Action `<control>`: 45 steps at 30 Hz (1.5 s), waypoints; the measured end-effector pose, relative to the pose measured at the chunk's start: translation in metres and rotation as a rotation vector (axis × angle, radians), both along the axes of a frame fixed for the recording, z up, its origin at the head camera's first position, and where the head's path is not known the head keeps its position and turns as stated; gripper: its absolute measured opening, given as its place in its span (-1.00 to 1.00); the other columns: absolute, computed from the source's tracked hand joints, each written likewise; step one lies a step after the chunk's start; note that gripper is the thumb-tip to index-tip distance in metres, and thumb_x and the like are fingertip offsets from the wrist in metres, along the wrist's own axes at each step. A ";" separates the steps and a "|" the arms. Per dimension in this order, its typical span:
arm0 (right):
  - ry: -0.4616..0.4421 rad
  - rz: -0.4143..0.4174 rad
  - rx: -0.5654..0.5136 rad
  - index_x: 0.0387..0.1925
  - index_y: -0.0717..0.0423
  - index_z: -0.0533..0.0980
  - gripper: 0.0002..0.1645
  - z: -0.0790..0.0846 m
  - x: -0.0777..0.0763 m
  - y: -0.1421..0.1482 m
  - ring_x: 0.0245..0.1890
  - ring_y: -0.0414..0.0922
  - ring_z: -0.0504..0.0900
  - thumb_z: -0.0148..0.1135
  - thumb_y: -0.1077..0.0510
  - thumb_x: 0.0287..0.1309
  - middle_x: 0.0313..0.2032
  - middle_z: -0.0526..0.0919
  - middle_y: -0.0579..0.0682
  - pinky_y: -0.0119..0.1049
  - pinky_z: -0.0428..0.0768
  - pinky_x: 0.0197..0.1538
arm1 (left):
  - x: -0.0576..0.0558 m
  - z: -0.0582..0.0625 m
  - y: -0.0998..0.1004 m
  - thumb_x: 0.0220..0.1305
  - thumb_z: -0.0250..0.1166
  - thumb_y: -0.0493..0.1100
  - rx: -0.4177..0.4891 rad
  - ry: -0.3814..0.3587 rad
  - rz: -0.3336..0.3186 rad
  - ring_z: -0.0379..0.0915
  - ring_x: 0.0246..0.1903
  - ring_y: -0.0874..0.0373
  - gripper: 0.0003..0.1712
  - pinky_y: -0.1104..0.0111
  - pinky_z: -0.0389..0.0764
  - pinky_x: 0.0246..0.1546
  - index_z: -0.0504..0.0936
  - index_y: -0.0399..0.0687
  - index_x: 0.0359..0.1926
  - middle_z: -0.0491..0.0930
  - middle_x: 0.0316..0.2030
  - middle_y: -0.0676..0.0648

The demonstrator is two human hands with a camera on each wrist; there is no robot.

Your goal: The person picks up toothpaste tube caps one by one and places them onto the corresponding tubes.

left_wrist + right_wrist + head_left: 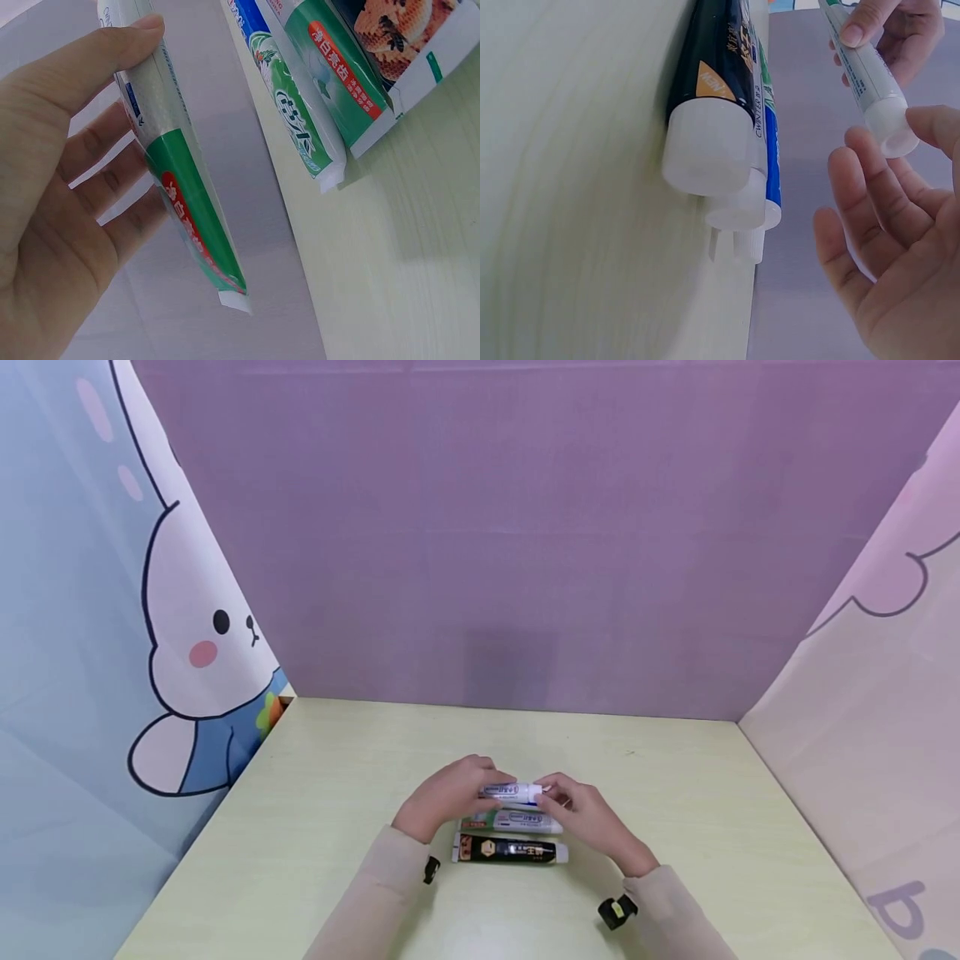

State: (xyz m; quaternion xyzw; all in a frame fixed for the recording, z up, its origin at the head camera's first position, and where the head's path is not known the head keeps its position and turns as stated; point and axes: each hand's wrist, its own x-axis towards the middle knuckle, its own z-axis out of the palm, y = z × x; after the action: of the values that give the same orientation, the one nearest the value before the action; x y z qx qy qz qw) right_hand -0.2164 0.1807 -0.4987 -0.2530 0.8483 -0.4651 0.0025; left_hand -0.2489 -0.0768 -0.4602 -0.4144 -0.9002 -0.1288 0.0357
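Note:
My left hand (457, 789) holds a white and green toothpaste tube (161, 97) above the table, thumb along one side and fingers behind it. The tube's white cap (892, 127) points right, and my right hand (588, 814) pinches it with thumb and fingertips. The other right fingers are loosely bent. Nearer to me, a black toothpaste tube (506, 850) with a honeycomb picture lies on the table. Beyond it is another white and green toothpaste tube (525, 821). A blue and green toothpaste tube (292, 112) lies beside that one, partly hidden by the held tube in the head view.
The pale wooden table (300, 860) carries the row of tubes, caps to the right. A purple cloth wall (510, 527) stands behind it. Printed cloths hang on both sides, with a cartoon rabbit (202, 610) on the left one. Black straps (618, 911) show at the wrists.

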 end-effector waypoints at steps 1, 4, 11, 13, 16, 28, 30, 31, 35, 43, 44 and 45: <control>-0.011 -0.001 -0.002 0.04 0.07 0.55 -0.71 0.000 0.000 0.000 -0.28 0.04 0.66 0.11 0.00 0.48 -0.27 0.69 -0.05 -0.31 0.62 -0.26 | 0.000 0.000 0.000 0.25 0.45 -0.02 0.001 0.003 -0.003 0.43 -0.26 0.30 -0.53 0.55 0.53 -0.18 0.68 0.06 0.18 0.64 -0.16 0.06; -0.051 -0.010 -0.003 -0.03 0.04 0.57 -0.68 0.002 0.000 0.000 -0.31 0.08 0.63 0.03 -0.06 0.52 -0.31 0.68 0.03 -0.31 0.58 -0.30 | 0.001 0.000 0.000 0.24 0.45 -0.03 0.011 0.011 -0.013 0.44 -0.26 0.29 -0.53 0.53 0.54 -0.17 0.69 0.04 0.17 0.64 -0.16 0.05; -0.070 -0.057 0.042 -0.19 -0.01 0.60 -0.56 0.002 -0.001 -0.002 -0.34 -0.02 0.60 -0.12 -0.14 0.56 -0.37 0.66 0.02 -0.27 0.55 -0.28 | 0.002 0.001 0.001 0.23 0.46 -0.05 0.021 0.015 -0.022 0.47 -0.24 0.27 -0.53 0.52 0.56 -0.15 0.69 0.01 0.17 0.65 -0.15 0.03; -0.070 -0.064 0.052 -0.19 -0.01 0.60 -0.54 0.002 -0.002 -0.003 -0.32 -0.06 0.61 -0.14 -0.15 0.57 -0.37 0.67 0.00 -0.25 0.56 -0.23 | 0.002 0.002 0.002 0.23 0.47 -0.05 0.019 0.017 -0.021 0.48 -0.23 0.27 -0.52 0.52 0.56 -0.15 0.69 0.02 0.17 0.65 -0.15 0.03; -0.079 -0.068 0.060 -0.14 -0.01 0.60 -0.53 0.002 -0.001 -0.002 -0.30 -0.06 0.62 -0.17 -0.15 0.58 -0.36 0.67 0.00 -0.19 0.57 -0.18 | 0.002 0.002 0.002 0.23 0.47 -0.05 0.013 0.014 -0.017 0.47 -0.25 0.29 -0.52 0.53 0.55 -0.16 0.68 0.03 0.17 0.65 -0.16 0.04; -0.063 -0.053 0.011 0.21 0.06 0.42 -0.56 0.001 0.002 0.001 -0.18 -0.10 0.60 0.04 -0.11 0.50 -0.08 0.61 -0.02 -0.20 0.60 -0.14 | 0.002 0.000 0.003 0.25 0.45 -0.03 0.001 0.012 -0.015 0.46 -0.24 0.30 -0.52 0.53 0.55 -0.16 0.67 0.06 0.19 0.64 -0.15 0.05; -0.037 -0.043 -0.008 0.21 0.09 0.41 -0.55 0.001 0.003 0.000 -0.16 -0.09 0.61 0.12 -0.07 0.46 -0.04 0.59 0.00 -0.23 0.62 -0.13 | 0.002 0.001 0.003 0.25 0.44 -0.02 -0.001 0.006 -0.011 0.46 -0.24 0.30 -0.52 0.53 0.55 -0.15 0.67 0.06 0.19 0.64 -0.15 0.05; -0.025 -0.041 -0.018 0.20 0.09 0.41 -0.55 0.001 0.003 0.000 -0.16 -0.09 0.61 0.16 -0.05 0.44 -0.02 0.59 0.00 -0.24 0.62 -0.12 | 0.002 0.001 0.003 0.26 0.44 -0.02 0.001 0.005 -0.011 0.46 -0.24 0.29 -0.52 0.53 0.55 -0.15 0.67 0.06 0.19 0.65 -0.15 0.05; 0.032 -0.022 -0.040 0.15 0.06 0.43 -0.58 0.001 0.003 0.001 -0.16 -0.10 0.62 0.29 0.05 0.35 0.02 0.57 -0.03 -0.21 0.64 -0.12 | 0.003 0.002 0.003 0.26 0.44 -0.03 0.013 0.007 -0.018 0.48 -0.24 0.28 -0.54 0.51 0.56 -0.16 0.68 0.04 0.17 0.65 -0.15 0.04; 0.078 0.010 -0.039 0.03 0.00 0.44 -0.64 0.001 0.003 0.000 -0.19 -0.14 0.63 0.33 0.26 0.28 -0.03 0.58 -0.07 -0.19 0.64 -0.14 | 0.003 0.002 0.004 0.24 0.45 -0.03 0.005 0.011 -0.018 0.47 -0.23 0.29 -0.52 0.53 0.55 -0.14 0.68 0.05 0.18 0.65 -0.14 0.04; 0.078 0.009 -0.039 0.03 0.00 0.44 -0.64 0.001 0.003 -0.001 -0.20 -0.14 0.63 0.33 0.28 0.27 -0.04 0.58 -0.07 -0.19 0.65 -0.14 | 0.003 0.002 0.004 0.24 0.46 -0.03 0.006 0.011 -0.019 0.47 -0.23 0.29 -0.52 0.53 0.55 -0.14 0.68 0.05 0.18 0.65 -0.14 0.04; 0.080 0.010 -0.040 0.02 0.01 0.44 -0.64 0.001 0.002 -0.001 -0.20 -0.13 0.64 0.33 0.29 0.27 -0.04 0.58 -0.06 -0.19 0.65 -0.15 | 0.003 0.003 0.004 0.24 0.46 -0.03 0.005 0.010 -0.018 0.47 -0.23 0.29 -0.52 0.53 0.55 -0.14 0.68 0.06 0.18 0.65 -0.14 0.05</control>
State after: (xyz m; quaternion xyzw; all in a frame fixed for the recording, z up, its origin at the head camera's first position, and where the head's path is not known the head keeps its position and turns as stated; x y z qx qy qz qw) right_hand -0.2140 0.1798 -0.4979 -0.2757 0.8369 -0.4716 -0.0344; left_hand -0.2460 -0.0728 -0.4575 -0.4229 -0.8960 -0.1292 0.0403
